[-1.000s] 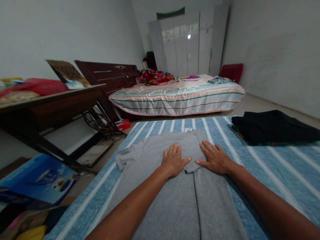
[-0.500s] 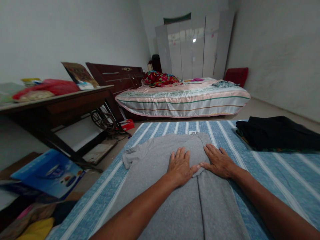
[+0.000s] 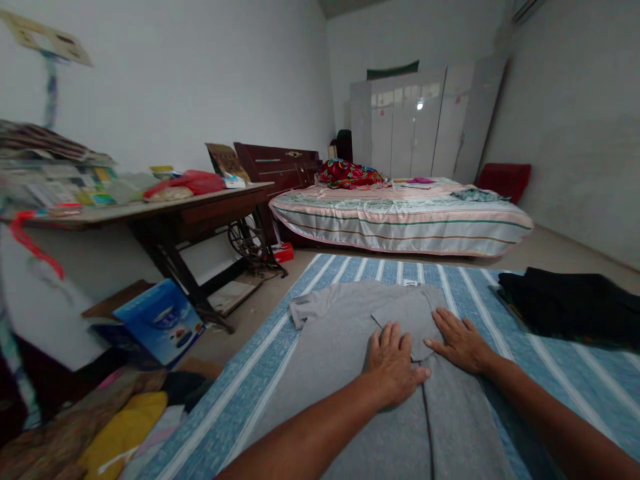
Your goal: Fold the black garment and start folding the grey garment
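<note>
A grey T-shirt [image 3: 330, 367] lies spread on a blue and white striped sheet [image 3: 240, 363]. Its right side is folded inward, with that sleeve laid over the body, while the left sleeve sticks out flat. My left hand [image 3: 395, 367] presses on the shirt near the fold's edge, fingers spread and palm down. On the folded sleeve's outer side rests my right hand [image 3: 460, 341], its fingers stretched out flat. Neither hand grips the cloth. The shirt's lower end runs out of view at the bottom.
Folded black clothing [image 3: 575, 303] lies on the sheet at right. Beyond stands a bed [image 3: 400, 223] with a red floral bundle [image 3: 350, 173]. Along the left are a sewing-machine table [image 3: 200, 203], a blue box [image 3: 160, 323] and a heap of clothes [image 3: 120, 433] on the floor.
The view has swung left and up, showing more of the left side. My left hand has slid back toward me along the shirt, and the thumbs are now farther apart.
</note>
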Demonstrator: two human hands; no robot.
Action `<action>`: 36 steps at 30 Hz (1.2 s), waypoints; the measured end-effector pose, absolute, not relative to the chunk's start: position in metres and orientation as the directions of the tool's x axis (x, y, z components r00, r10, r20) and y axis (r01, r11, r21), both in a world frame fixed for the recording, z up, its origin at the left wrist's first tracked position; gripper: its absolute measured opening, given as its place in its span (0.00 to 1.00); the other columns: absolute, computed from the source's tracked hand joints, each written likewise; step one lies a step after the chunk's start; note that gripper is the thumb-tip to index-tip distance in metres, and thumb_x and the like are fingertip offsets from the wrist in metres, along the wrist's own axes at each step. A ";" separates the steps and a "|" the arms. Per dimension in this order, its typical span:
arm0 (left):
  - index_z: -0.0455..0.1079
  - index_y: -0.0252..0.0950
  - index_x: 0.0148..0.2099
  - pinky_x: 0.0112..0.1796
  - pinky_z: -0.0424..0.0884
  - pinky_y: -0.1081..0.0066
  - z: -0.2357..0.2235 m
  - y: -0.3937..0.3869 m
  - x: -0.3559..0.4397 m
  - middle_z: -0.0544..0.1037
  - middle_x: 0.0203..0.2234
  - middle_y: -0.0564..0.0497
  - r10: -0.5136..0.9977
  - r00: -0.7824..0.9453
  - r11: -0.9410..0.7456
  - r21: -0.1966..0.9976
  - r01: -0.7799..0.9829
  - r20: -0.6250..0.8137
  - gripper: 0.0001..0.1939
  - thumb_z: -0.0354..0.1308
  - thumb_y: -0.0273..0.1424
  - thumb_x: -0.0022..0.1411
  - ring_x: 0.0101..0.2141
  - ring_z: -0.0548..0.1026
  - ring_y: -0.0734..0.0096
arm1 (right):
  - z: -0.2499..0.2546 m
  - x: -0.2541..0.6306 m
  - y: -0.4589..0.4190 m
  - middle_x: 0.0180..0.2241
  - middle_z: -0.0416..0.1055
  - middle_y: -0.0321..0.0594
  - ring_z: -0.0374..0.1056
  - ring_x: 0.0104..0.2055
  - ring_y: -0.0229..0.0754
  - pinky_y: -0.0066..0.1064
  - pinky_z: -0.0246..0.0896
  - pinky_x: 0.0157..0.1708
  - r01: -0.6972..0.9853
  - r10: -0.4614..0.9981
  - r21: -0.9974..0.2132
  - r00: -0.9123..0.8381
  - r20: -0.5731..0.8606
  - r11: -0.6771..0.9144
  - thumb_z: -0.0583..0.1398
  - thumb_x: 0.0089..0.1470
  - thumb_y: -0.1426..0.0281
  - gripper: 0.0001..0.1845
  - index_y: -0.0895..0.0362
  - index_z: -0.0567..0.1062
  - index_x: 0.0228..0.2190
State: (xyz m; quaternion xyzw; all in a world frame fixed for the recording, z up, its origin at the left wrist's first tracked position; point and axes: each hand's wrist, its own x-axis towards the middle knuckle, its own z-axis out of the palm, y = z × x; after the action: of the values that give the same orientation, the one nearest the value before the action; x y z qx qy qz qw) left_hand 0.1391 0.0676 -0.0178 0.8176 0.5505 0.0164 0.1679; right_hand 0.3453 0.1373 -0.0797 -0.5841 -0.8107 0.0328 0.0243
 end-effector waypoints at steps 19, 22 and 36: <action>0.53 0.37 0.64 0.60 0.43 0.50 0.015 -0.119 0.056 0.44 0.65 0.41 0.826 0.492 -0.364 0.404 0.839 -0.277 0.35 0.50 0.48 0.59 0.64 0.39 0.55 | -0.037 0.346 0.064 0.63 0.48 0.54 0.43 0.65 0.52 0.48 0.43 0.59 0.929 0.942 -0.166 -0.312 0.126 0.330 0.43 0.56 0.46 0.42 0.64 0.56 0.60; 0.55 0.38 0.64 0.60 0.43 0.51 0.025 -0.142 0.053 0.44 0.65 0.43 0.827 0.473 -0.347 0.385 0.855 -0.305 0.34 0.52 0.45 0.58 0.64 0.40 0.55 | -0.029 0.341 0.020 0.62 0.50 0.54 0.45 0.64 0.51 0.46 0.45 0.59 0.920 0.940 -0.200 -0.315 0.132 0.337 0.44 0.57 0.47 0.40 0.63 0.58 0.59; 0.61 0.35 0.59 0.59 0.50 0.51 -0.001 -0.215 0.056 0.51 0.63 0.42 0.852 0.513 -0.465 0.303 0.832 -0.103 0.26 0.52 0.38 0.60 0.63 0.47 0.55 | -0.020 0.284 -0.178 0.62 0.50 0.52 0.42 0.65 0.51 0.48 0.41 0.61 0.855 0.910 -0.314 -0.404 0.095 0.413 0.48 0.59 0.50 0.36 0.62 0.59 0.59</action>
State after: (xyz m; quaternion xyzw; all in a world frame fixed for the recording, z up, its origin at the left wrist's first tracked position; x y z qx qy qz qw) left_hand 0.0564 -0.2153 -0.0007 0.8552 0.4924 0.0312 0.1589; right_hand 0.2843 -0.1781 -0.0201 -0.5310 -0.8309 0.1082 0.1262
